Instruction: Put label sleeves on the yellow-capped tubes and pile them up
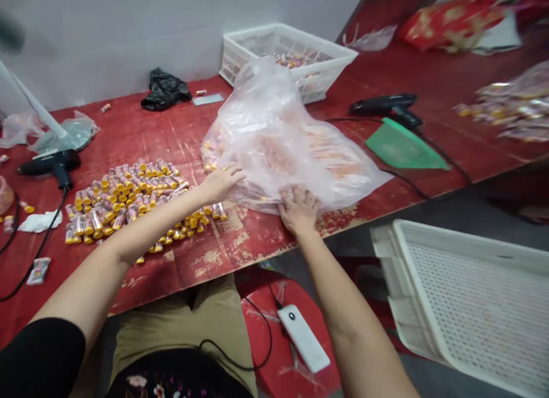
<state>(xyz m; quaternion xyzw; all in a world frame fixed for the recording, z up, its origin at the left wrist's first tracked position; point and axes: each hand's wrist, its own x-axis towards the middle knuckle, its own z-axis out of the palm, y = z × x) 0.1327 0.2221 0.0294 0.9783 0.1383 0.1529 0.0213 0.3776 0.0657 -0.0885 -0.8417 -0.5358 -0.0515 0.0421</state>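
Observation:
A large translucent plastic bag (274, 140) with yellow-capped tubes and orange-tinted contents inside lies on the red table (231, 243). My left hand (225, 180) rests on the bag's lower left side, its fingers stretched out. At the bag's near edge, close to the table's front, my right hand (299, 208) lies with its fingers spread on the plastic. Many small clear tubes with yellow caps (124, 195) stand and lie in a group left of the bag, partly behind my left forearm.
Behind the bag is a white basket (317, 72). Hair dryers lie at right (386, 105) and left (54, 163), near a green sheet (403, 146) and a black bag (165, 90). Below right, a white crate (429, 306) and a red stool (274, 352) with a white power bank (304, 338).

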